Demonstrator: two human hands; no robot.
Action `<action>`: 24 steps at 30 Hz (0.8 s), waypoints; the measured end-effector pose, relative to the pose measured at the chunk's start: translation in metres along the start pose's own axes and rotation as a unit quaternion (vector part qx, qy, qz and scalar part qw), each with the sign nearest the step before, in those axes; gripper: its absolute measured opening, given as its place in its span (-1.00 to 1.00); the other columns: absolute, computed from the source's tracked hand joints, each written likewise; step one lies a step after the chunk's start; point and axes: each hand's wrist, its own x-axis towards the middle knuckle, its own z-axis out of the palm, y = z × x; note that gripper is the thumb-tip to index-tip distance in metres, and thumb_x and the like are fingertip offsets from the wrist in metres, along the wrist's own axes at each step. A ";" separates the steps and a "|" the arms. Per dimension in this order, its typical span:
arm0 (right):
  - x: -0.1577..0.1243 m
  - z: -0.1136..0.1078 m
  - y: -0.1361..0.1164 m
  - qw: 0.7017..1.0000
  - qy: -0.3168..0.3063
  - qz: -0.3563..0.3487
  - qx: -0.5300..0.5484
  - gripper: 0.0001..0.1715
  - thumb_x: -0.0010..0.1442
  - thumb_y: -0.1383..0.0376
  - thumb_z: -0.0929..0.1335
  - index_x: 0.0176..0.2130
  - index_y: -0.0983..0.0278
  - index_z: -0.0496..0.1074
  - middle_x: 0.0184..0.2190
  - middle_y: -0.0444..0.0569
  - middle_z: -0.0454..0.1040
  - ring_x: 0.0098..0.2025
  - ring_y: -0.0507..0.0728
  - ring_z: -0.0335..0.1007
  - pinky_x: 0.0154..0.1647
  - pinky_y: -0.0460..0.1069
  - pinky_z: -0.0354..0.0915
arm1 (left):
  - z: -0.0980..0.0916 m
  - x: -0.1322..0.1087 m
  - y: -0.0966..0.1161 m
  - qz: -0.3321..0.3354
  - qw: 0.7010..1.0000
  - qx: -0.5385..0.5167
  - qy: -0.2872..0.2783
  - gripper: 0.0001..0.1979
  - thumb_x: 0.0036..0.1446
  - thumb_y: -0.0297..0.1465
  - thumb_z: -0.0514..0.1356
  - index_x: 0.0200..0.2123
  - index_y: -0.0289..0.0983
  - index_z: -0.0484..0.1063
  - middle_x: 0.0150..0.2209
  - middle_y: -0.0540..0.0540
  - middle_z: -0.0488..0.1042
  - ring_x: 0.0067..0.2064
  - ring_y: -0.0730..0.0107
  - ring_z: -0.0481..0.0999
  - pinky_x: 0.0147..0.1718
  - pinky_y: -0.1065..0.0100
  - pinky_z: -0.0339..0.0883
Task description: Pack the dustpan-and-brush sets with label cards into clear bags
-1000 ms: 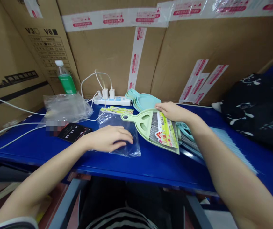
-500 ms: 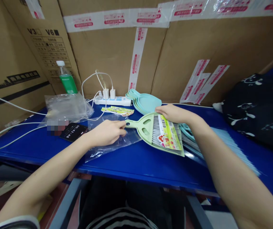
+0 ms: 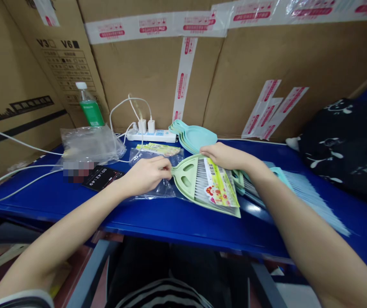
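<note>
A light green dustpan (image 3: pixel 183 181) lies tilted over the blue table, with a grey-bristled brush (image 3: pixel 201 184) and a yellow printed card (image 3: pixel 217 182) on it. My left hand (image 3: pixel 153 173) is closed at the handle end, hiding most of the handle; whether plastic is also between the fingers I cannot tell. A clear plastic bag (image 3: pixel 157 190) lies crumpled under and around this hand. My right hand (image 3: pixel 226 156) grips the far upper edge of the dustpan, thumb side toward the card. Its forearm passes over more brushes (image 3: pixel 311 196) with blue bristles.
Nested blue and green dustpans (image 3: pixel 199 139) stand behind. More printed cards (image 3: pixel 159 149) lie before a power strip (image 3: pixel 160 136) with cables. On the left are a stack of clear bags (image 3: pixel 90 143), a phone (image 3: pixel 101 178) and a bottle (image 3: pixel 91 111). A dark patterned bag (image 3: pixel 347 145) sits right.
The dustpan and my right hand have shifted left, toward my left hand, which now covers the handle. The clear bag has bunched up, its near left corner drawn in.
</note>
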 end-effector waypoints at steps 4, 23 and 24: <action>0.003 0.006 -0.008 1.000 0.003 0.005 0.016 -0.66 0.22 0.47 0.13 -0.55 0.21 0.09 -0.53 -0.07 0.37 -0.47 0.06 0.26 -0.39 -0.05 0.14 | 0.001 0.001 0.002 0.010 0.990 -0.138 0.025 -0.70 0.13 -0.62 -0.04 -0.38 -0.25 0.46 -0.27 -0.04 0.50 -0.24 0.45 0.48 -0.26 0.39 0.38; 0.008 0.016 -0.015 0.998 0.025 0.025 0.047 -0.69 0.25 0.44 0.14 -0.49 0.21 0.24 -0.47 0.01 0.46 -0.42 0.12 0.34 -0.40 -0.04 0.16 | -0.021 0.002 -0.023 -0.413 0.856 0.063 -0.306 -0.69 0.07 -0.57 -0.02 -0.23 -0.32 0.48 -0.29 -0.25 0.60 -0.18 0.14 0.59 -0.23 0.29 0.37; 0.007 0.016 -0.017 0.998 0.029 0.033 0.053 -0.71 0.25 0.43 0.14 -0.46 0.22 0.26 -0.46 0.01 0.47 -0.41 0.12 0.35 -0.41 -0.05 0.16 | -0.021 0.003 -0.023 -0.404 0.864 0.038 -0.297 -0.70 0.07 -0.56 -0.03 -0.26 -0.31 0.48 -0.34 -0.20 0.60 -0.22 0.19 0.59 -0.24 0.31 0.36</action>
